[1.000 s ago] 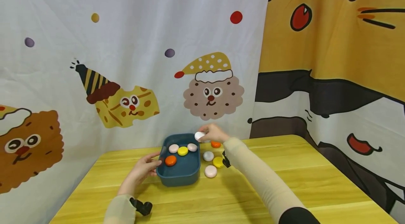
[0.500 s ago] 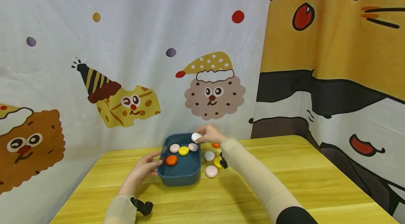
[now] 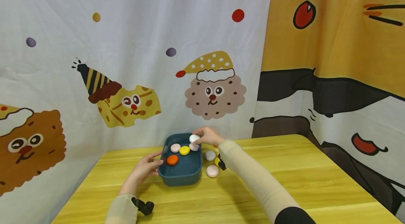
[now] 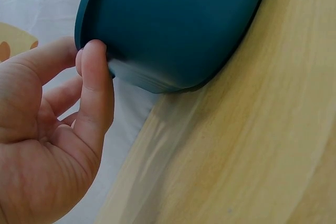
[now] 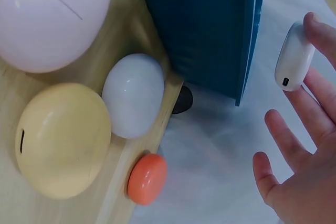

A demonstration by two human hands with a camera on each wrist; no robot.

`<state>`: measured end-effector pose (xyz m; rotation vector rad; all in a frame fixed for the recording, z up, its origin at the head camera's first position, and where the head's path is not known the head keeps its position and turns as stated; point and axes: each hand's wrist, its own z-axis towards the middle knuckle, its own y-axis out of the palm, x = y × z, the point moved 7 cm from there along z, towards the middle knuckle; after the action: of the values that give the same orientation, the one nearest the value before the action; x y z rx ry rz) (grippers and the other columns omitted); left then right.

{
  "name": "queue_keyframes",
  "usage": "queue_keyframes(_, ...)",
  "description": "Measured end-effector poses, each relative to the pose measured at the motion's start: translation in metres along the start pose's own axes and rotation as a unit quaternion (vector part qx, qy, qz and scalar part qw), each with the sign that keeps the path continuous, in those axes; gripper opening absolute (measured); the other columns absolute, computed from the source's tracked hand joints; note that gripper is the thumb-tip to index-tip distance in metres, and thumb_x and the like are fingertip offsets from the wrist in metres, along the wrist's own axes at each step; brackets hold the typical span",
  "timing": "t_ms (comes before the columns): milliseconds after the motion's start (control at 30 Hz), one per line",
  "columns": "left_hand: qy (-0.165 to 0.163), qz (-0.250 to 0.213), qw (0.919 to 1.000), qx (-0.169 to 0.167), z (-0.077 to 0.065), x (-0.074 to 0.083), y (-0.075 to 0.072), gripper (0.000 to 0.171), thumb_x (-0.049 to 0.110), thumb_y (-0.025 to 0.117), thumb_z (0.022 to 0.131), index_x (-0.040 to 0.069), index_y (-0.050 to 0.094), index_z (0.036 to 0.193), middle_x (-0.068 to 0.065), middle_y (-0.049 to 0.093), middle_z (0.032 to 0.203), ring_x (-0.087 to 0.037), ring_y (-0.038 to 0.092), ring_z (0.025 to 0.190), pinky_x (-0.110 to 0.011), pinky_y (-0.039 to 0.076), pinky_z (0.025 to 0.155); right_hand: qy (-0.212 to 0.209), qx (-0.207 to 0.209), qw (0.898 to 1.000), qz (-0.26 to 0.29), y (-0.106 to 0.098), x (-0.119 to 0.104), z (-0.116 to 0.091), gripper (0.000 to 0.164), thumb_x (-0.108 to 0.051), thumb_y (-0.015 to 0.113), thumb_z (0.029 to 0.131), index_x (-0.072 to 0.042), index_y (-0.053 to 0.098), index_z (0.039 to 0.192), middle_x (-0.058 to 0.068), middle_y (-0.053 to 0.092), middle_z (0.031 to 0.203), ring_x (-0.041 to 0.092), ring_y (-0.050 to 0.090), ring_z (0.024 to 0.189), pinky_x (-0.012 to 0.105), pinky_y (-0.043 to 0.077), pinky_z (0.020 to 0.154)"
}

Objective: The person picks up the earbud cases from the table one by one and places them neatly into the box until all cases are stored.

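My right hand [image 3: 209,136] pinches a white, pebble-shaped piece [image 3: 194,139] between thumb and fingers, over the far right corner of a teal box [image 3: 181,181]. In the right wrist view this white piece [image 5: 294,59] shows a small dark slot at one end; the other fingers are spread. My left hand [image 3: 143,168] holds the box's left side, thumb and fingers gripping its edge [image 4: 93,3] in the left wrist view. Inside lie a yellow piece [image 3: 184,150], an orange piece [image 3: 172,160] and two pale pink pieces [image 3: 175,148], one partly covered by the held piece.
To the right of the box, on the wooden table [image 3: 284,181], are a pale pink piece [image 3: 212,171], a white piece [image 3: 210,155], a yellow piece [image 5: 63,140] and an orange piece [image 5: 147,179]. Behind the table hangs a printed curtain [image 3: 142,23].
My right hand has moved left with the white piece, from the box's right rim to above its inside. The left hand keeps its place on the box.
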<state>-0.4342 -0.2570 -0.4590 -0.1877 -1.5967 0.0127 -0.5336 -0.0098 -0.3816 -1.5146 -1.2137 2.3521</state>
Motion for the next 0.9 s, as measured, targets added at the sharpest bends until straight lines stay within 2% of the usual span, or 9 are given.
queue_keyframes(267, -0.001, -0.008, 1.0, 0.003, 0.001, -0.001, 0.005, 0.056, 0.009, 0.059, 0.097, 0.001, 0.036, 0.148, -0.024, 0.055, 0.112, -0.012, 0.053, 0.061, -0.025, 0.053, 0.058, -0.014, -0.021, 0.999, -0.034, 0.003, 0.001, -0.004, 0.051, -0.018, 0.077, 0.084, -0.003, 0.061, 0.13, 0.011, 0.06, 0.13, 0.031, 0.052, 0.124, 0.04, 0.044, 0.1)
queue_keyframes(400, -0.004, -0.011, 0.9999, -0.001, 0.001, -0.002, 0.007, 0.057, 0.01, 0.06, 0.097, 0.001, 0.036, 0.148, -0.023, 0.055, 0.111, -0.012, 0.053, 0.061, -0.025, 0.054, 0.058, -0.01, -0.02, 0.999, -0.031, 0.003, 0.007, -0.007, 0.05, -0.018, 0.075, 0.086, -0.002, 0.06, 0.131, 0.014, 0.059, 0.131, 0.033, 0.05, 0.126, 0.043, 0.042, 0.102)
queue_keyframes(700, -0.002, -0.012, 0.9999, 0.0, 0.001, -0.001, 0.006, 0.059, 0.01, 0.061, 0.096, 0.002, 0.036, 0.148, -0.024, 0.055, 0.111, -0.012, 0.054, 0.061, -0.025, 0.054, 0.058, -0.003, 0.006, 1.0, 0.004, -0.009, 0.022, -0.017, 0.05, -0.018, 0.074, 0.087, 0.003, 0.059, 0.13, 0.019, 0.058, 0.131, 0.036, 0.051, 0.123, 0.046, 0.043, 0.1)
queue_keyframes(900, -0.006, -0.011, 0.9999, 0.006, 0.0, -0.001, 0.0, 0.059, 0.01, 0.061, 0.096, 0.002, 0.036, 0.148, -0.023, 0.056, 0.11, -0.013, 0.055, 0.061, -0.025, 0.054, 0.058, 0.021, 0.024, 0.999, 0.034, -0.02, 0.04, -0.03, 0.05, -0.018, 0.071, 0.089, 0.002, 0.057, 0.132, 0.019, 0.056, 0.133, 0.037, 0.052, 0.121, 0.042, 0.051, 0.09)
